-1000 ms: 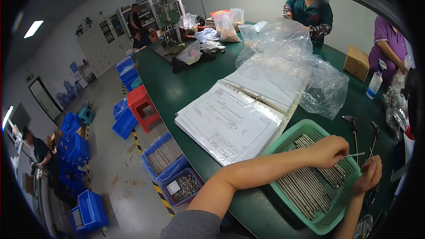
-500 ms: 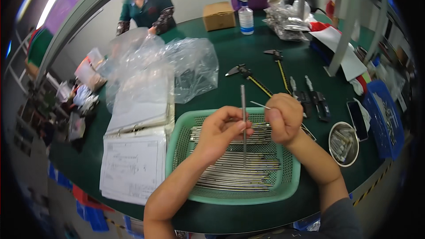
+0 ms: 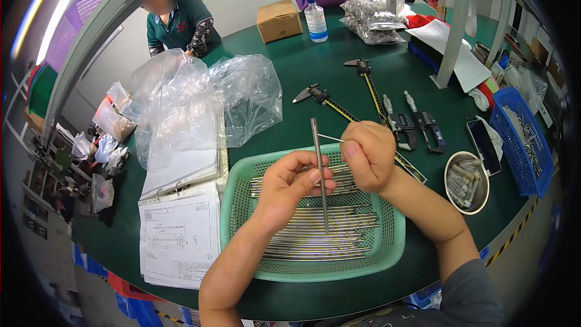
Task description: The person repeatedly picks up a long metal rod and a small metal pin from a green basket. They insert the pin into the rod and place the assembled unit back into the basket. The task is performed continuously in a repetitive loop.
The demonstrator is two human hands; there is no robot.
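Note:
My left hand [image 3: 285, 186] pinches a slim grey metal rod [image 3: 316, 145] between thumb and fingers, holding it nearly upright over the basket. In my closed right hand [image 3: 370, 156] is a thin metal pin [image 3: 331, 138]. Its tip meets the rod a little below the top end; whether it enters a hole there is too small to tell. Beneath both hands, a green perforated basket [image 3: 311, 274] holds several similar shiny rods [image 3: 315, 247], lying crosswise in two groups.
Left of the basket lies an open binder with a drawing [image 3: 178, 239], and beyond it clear plastic bags [image 3: 242, 97]. Calipers [image 3: 339, 109], micrometers [image 3: 426, 124], a metal bowl [image 3: 467, 183], a phone [image 3: 483, 145] and a blue basket [image 3: 520, 145] are rightward. A co-worker [image 3: 181, 24] stands across the table.
The pin in my right hand has come up to the rod and now touches it near the top. The rod leans slightly more. The whole view has shifted a little.

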